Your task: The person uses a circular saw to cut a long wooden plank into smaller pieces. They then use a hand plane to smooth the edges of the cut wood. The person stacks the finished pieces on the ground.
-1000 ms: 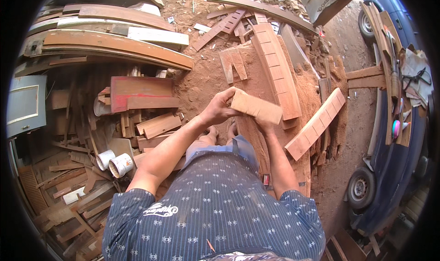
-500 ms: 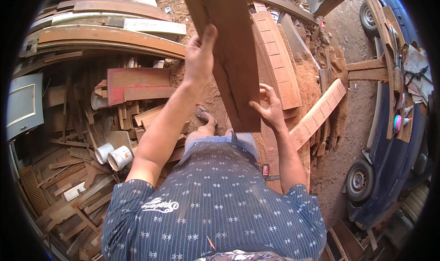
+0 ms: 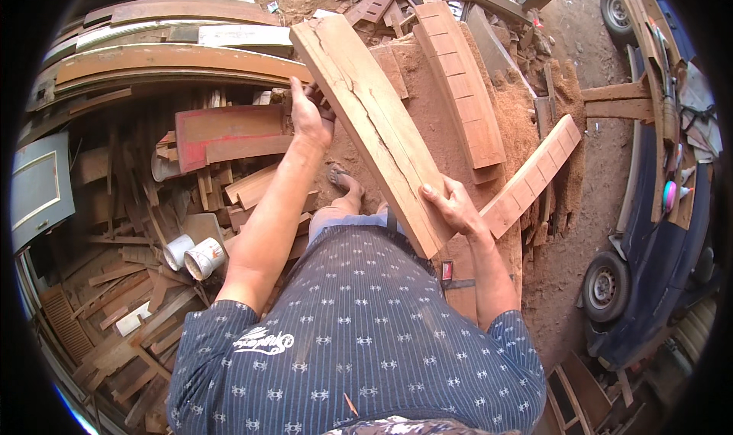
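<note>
A thick, pale wooden plank (image 3: pixel 366 122) with a long dark crack along its broad face is held up in front of me, slanting from far left to near right. My right hand (image 3: pixel 456 206) grips its near end, thumb on the upper face and the fingers round the edge. At the far part of its left edge my left hand (image 3: pixel 311 118) supports it, the fingers partly hidden under the wood and the thumb raised off it. Beyond the right hand lie two boards with crosswise marks: a longer board (image 3: pixel 460 87) and a shorter one (image 3: pixel 532 177).
Sawdust (image 3: pixel 515 126) lies around the marked boards. Stacked long boards (image 3: pixel 183 61) fill the far left, with a red-edged panel (image 3: pixel 229 133), white buckets (image 3: pixel 203 259) and scrap wood (image 3: pixel 126 290) nearer. A dark blue vehicle (image 3: pixel 653 259) stands at the right. A small red object (image 3: pixel 447 269) is beside my waist.
The plank has tilted from a dark face to a bright, cracked one, and its near end has moved right and toward me. My left hand has shifted left and nearer; my right now grips the plank.
</note>
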A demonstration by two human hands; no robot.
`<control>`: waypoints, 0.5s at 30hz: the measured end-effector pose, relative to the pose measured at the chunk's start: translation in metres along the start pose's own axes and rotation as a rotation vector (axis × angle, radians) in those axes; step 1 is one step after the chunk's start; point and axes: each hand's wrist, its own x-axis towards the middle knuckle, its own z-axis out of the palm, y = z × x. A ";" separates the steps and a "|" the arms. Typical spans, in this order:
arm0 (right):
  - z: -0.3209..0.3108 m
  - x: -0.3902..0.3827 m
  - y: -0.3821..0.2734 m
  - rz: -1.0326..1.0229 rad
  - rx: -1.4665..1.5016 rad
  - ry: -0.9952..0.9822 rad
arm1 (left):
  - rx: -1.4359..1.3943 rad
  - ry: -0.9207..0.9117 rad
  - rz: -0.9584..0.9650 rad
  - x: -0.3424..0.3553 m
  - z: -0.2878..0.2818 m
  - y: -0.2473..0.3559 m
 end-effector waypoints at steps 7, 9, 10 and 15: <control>0.026 0.014 0.008 0.220 0.262 -0.065 | -0.075 -0.150 -0.349 -0.032 0.024 -0.080; 0.030 0.015 0.014 0.314 0.395 -0.070 | -0.063 -0.120 -0.371 -0.031 0.024 -0.083; 0.034 0.015 0.015 0.315 0.449 -0.064 | -0.044 -0.126 -0.377 -0.030 0.025 -0.083; 0.047 0.010 0.015 0.314 0.770 -0.081 | 0.020 -0.034 -0.413 -0.043 0.048 -0.091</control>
